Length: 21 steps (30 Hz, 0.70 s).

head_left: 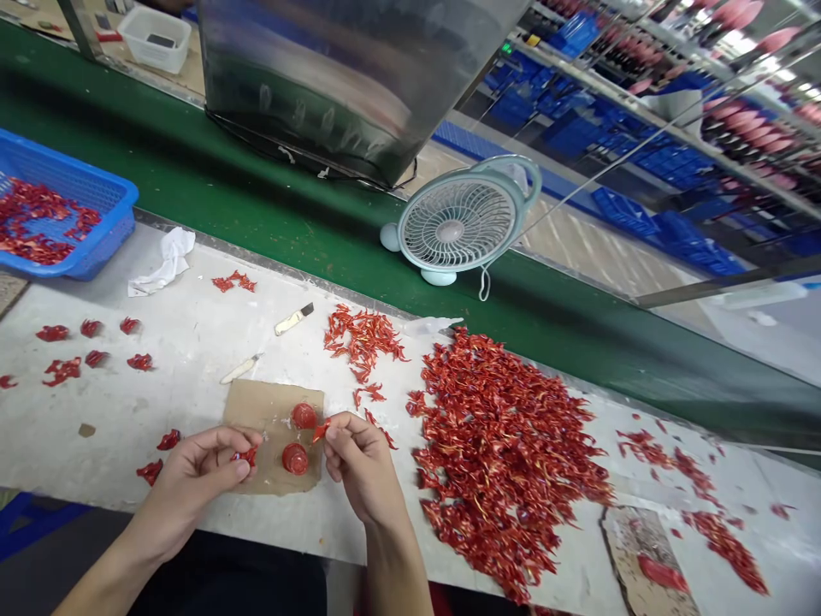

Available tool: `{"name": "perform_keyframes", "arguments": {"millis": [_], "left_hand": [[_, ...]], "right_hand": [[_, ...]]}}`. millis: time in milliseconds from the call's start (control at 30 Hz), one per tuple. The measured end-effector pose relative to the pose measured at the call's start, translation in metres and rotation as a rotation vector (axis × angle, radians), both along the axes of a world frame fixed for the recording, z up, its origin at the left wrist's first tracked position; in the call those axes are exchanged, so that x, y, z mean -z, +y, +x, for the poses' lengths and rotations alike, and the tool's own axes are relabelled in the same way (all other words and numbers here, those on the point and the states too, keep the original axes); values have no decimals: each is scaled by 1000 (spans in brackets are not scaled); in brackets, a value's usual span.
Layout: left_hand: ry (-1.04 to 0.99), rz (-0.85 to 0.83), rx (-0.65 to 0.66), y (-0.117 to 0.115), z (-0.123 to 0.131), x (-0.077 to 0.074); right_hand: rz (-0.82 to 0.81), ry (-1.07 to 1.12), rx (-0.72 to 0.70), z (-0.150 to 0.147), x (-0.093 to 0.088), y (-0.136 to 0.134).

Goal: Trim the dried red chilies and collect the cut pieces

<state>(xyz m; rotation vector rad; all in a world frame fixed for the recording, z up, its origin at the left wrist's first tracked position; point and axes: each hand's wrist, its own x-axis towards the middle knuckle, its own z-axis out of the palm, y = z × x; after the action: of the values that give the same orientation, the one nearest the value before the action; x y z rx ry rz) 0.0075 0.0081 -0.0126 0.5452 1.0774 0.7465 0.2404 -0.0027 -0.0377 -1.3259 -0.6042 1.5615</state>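
My left hand point(196, 470) is closed in a pinch on a small red plastic piece point(247, 455) at the left edge of a brown cardboard square point(273, 409). My right hand point(359, 462) pinches another small red piece point(321, 430) over the square's right edge. Two round red caps point(304, 416) point(296, 459) lie on the cardboard between my hands. A big heap of red plastic pieces point(506, 453) covers the white worktop point(192, 334) just right of my right hand.
A smaller red pile point(363, 338), two small knives point(293, 319) point(241, 369), a crumpled white cloth point(163, 265) and scattered red pieces point(90, 346) lie on the worktop. A blue basket point(96, 192) holds red pieces at far left. A small fan point(458, 224) stands on the green conveyor belt point(256, 205).
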Motion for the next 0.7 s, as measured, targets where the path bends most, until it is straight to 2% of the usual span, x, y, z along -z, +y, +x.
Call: {"name": "perform_keyframes", "arguments": {"millis": [433,567,700], "left_hand": [[11,52,83,-9,6,5],[12,114,119,-10,10,4],[109,203,137,-11,15,0]], "right_hand": [[-28,180,-5,-12,-17,-4],[9,121,-96,-18,-24,-8],[31,-44,-183,-27,-36,-11]]}}
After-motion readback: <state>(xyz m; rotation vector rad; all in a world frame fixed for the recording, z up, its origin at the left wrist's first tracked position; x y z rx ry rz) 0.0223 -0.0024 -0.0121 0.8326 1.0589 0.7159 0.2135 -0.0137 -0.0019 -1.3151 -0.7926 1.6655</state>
